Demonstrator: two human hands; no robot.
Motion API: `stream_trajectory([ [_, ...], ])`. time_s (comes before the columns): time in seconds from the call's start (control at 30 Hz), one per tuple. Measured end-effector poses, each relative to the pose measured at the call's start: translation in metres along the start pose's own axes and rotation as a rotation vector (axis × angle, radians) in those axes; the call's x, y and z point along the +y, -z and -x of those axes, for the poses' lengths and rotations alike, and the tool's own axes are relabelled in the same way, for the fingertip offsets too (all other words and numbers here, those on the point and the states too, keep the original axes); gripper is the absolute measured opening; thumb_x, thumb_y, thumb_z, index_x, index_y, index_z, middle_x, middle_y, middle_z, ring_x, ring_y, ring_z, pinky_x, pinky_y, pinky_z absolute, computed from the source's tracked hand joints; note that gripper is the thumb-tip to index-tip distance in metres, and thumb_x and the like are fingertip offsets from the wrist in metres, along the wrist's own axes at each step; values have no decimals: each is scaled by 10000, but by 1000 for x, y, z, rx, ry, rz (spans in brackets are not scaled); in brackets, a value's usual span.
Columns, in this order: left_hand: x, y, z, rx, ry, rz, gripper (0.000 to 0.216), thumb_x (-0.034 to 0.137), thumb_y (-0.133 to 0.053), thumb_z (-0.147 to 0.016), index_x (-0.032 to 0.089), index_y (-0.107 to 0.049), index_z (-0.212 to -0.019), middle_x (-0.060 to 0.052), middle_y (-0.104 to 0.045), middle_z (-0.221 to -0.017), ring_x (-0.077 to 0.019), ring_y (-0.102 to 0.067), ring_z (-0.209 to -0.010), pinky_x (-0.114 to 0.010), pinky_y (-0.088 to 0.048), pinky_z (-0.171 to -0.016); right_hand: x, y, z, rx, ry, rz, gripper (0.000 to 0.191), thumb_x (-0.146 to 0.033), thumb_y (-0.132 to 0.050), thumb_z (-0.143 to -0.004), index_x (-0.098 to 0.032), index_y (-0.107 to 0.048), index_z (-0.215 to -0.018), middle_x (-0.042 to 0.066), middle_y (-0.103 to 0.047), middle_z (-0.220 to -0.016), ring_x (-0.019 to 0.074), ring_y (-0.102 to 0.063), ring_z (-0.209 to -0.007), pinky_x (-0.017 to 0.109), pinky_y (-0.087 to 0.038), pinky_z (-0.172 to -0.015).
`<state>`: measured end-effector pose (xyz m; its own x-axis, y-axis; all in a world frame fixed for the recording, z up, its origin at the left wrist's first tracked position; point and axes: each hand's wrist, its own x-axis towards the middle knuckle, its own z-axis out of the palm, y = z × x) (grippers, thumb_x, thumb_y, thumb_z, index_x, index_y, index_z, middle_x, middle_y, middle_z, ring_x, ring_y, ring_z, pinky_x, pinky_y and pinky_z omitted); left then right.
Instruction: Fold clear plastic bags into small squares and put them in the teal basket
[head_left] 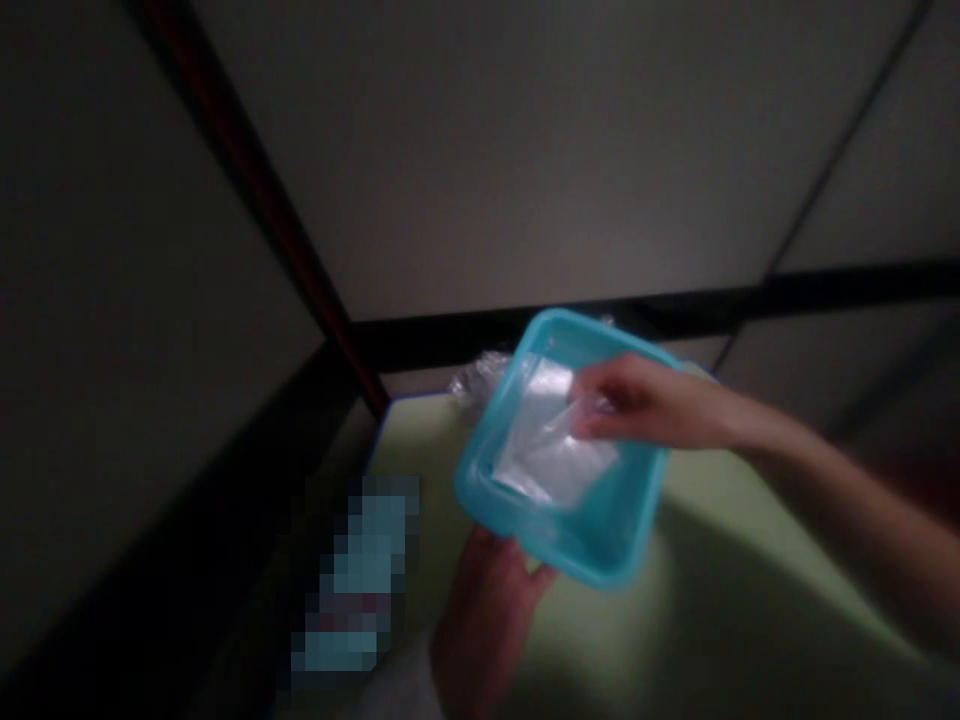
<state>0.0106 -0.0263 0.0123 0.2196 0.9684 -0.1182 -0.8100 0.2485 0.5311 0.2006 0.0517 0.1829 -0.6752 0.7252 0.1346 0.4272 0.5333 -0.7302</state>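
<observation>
A turquoise plastic tub (600, 545) is held tilted above a pale green table (720, 590). My left hand (487, 610) grips the tub from below at its near rim, fingers wrapped under it. My right hand (637, 400) reaches into the tub from the right, fingers pinched on a clear plastic bag (547, 445) that lies inside against the tub's floor.
Crumpled clear plastic (476, 378) lies at the table's far corner, behind the tub. A dark red post (300, 250) and black frame rails (750, 300) border the table against grey wall panels. A pixelated patch (360, 580) sits at lower left. The scene is dim.
</observation>
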Motion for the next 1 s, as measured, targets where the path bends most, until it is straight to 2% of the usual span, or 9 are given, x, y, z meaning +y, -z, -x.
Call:
stream_trajectory([
  [0.1,-2,3,0,-91,43,56,181,124,-533,-806,257,-653,-788,23,-693,-867,-162,-634,-880,-424,-450,-922,2,-18,-13,-66,-25,218,126,-262,-593,-804,-146,-627,-841,9,-582,-700,124,-518,-645,224,-417,-565],
  [0.2,1,-1,1,-124,115,82,175,152,-516,-826,261,-651,-842,11,-682,-965,-180,-597,-1008,-441,-399,-978,7,-33,-21,-102,-104,387,129,-224,-565,-824,-155,-632,-909,28,-607,-756,143,-543,-685,253,-444,-640],
  [0.27,3,-5,2,-102,156,64,189,167,-521,-820,261,-635,-940,-9,-647,-1095,-209,-531,-1131,-462,-347,-1018,11,-38,-23,-112,-135,460,137,-204,-550,-833,-161,-632,-934,36,-623,-788,155,-565,-710,268,-453,-685],
  [0.37,3,-10,4,-32,169,28,247,178,-547,-798,249,-602,-1028,-37,-596,-1202,-241,-477,-1199,-480,-328,-1025,17,-41,-26,-144,-184,541,150,-188,-523,-850,-168,-630,-954,47,-651,-848,170,-600,-760,259,-461,-698],
  [0.5,2,-17,6,46,156,14,333,185,-630,-734,240,-582,-1059,-55,-579,-1227,-267,-480,-1195,-482,-356,-1002,22,-47,-27,-158,-227,631,157,-176,-530,-851,-148,-625,-973,99,-667,-963,200,-629,-829,281,-471,-733],
  [0.7,2,-30,5,87,146,-60,479,233,-705,-658,244,-554,-1112,-68,-564,-1245,-285,-483,-1185,-473,-380,-979,24,-58,-21,-89,-263,789,246,-180,-567,-829,-79,-597,-1051,214,-631,-1074,331,-595,-982,417,-446,-807],
  [0.83,1,-31,4,95,146,-93,507,254,-727,-610,224,-567,-1090,-90,-566,-1236,-311,-466,-1194,-487,-383,-968,28,-57,-14,-25,-205,878,311,-168,-542,-828,-82,-553,-1127,186,-643,-1046,302,-605,-937,372,-450,-748],
  [0.93,1,-30,7,92,142,-94,431,259,-714,-631,216,-583,-1040,-88,-578,-1218,-305,-456,-1205,-482,-380,-971,30,-50,-10,-13,-120,834,238,-218,-546,-823,-97,-606,-1018,158,-655,-973,267,-609,-857,327,-432,-695],
  [1.0,2,-30,9,83,141,-101,343,247,-689,-667,211,-594,-994,-82,-597,-1186,-290,-468,-1197,-473,-372,-979,25,-43,-8,-104,-82,736,166,-176,-519,-824,-111,-646,-907,121,-669,-878,221,-608,-776,290,-414,-653],
])
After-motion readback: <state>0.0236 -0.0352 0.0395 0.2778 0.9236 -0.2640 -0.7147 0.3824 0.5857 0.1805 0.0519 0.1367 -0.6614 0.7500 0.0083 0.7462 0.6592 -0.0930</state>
